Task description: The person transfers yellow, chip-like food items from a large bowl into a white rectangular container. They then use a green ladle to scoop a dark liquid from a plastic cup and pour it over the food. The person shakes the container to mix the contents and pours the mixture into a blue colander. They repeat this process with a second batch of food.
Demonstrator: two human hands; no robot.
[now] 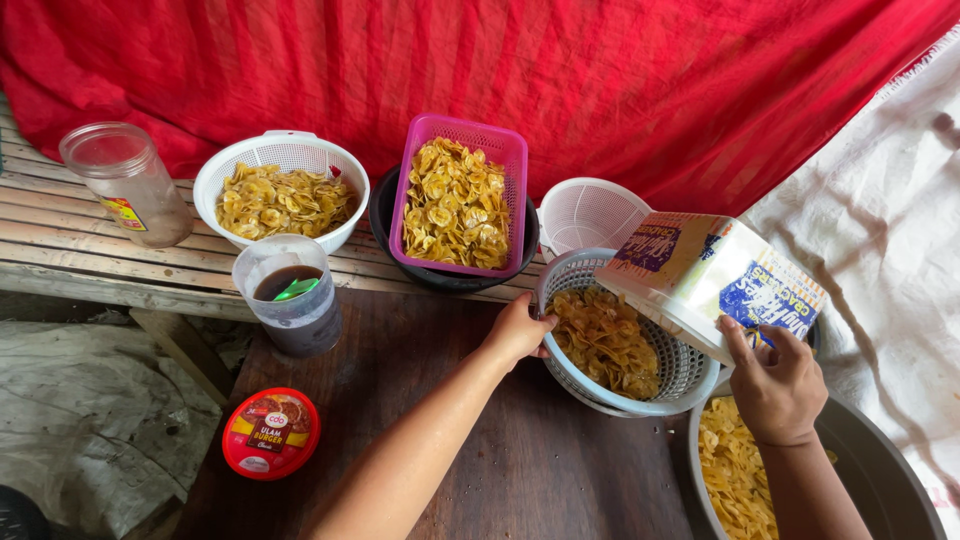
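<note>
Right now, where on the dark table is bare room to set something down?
The widest bare patch is the dark wood table between the red lid and the large metal basin, though the left hand reaches across it. The bench with the white colander and the pink basket is crowded.

Two bare forearms enter from the bottom edge — no sleeves, no gloves, no watch or bracelet in sight. The left hand [518, 330] and right hand [775, 385] show no rings — nails are short and unpainted, as far as the view tells.
</note>
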